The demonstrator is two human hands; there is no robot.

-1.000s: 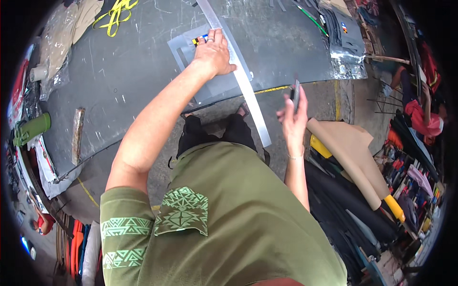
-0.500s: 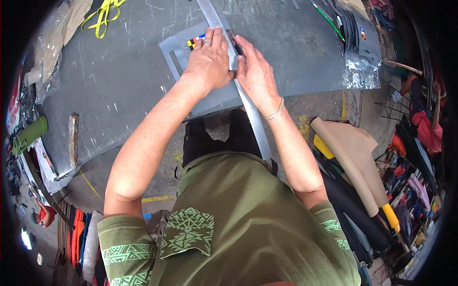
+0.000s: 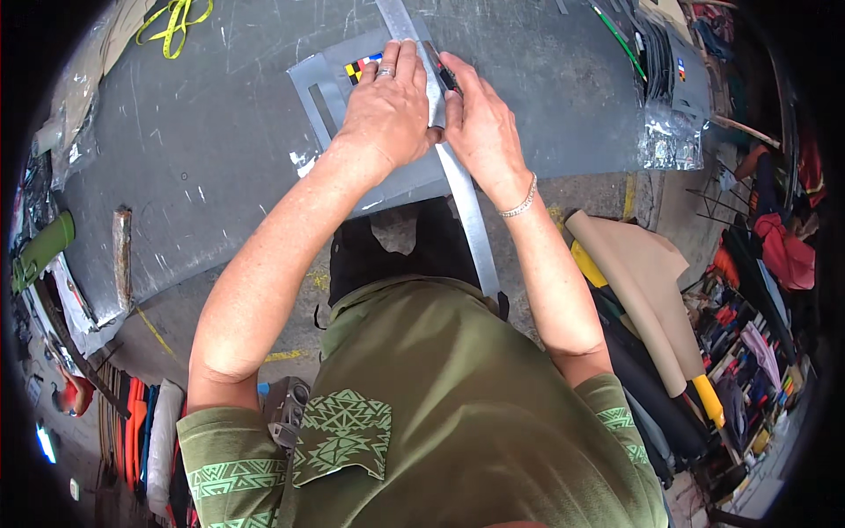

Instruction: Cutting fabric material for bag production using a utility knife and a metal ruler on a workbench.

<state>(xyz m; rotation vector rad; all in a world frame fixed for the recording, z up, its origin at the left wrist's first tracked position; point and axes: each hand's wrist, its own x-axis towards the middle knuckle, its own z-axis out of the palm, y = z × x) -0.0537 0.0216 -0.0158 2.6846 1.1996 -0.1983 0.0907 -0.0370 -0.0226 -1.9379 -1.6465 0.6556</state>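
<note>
My left hand [image 3: 387, 114] lies flat, fingers stretched out, pressing on a long metal ruler [image 3: 466, 198] and the grey sheet beneath it. This grey sheet [image 3: 306, 72] has a long slot near its left side and a small coloured patch [image 3: 355, 69] beside my fingers. At the ruler's right edge, my right hand [image 3: 484, 123] is closed around a slim dark utility knife [image 3: 449, 79], mostly covered by the fingers. Its tip is too hidden to make out. The ruler's near end sticks out past the table edge toward my body.
Yellow measuring tape [image 3: 176, 26] lies at the far left of the dark table [image 3: 220, 114]. A rough stick [image 3: 122, 255] and a green roll [image 3: 46, 246] are at the left. A green pencil [image 3: 618, 40] and stacked dark pieces [image 3: 656, 70] lie at the far right. Brown paper [image 3: 629, 290] stands beyond my right arm.
The whole view has shifted slightly. Both hands keep nearly the same place at the ruler, the right one still gripping the utility knife at its edge.
</note>
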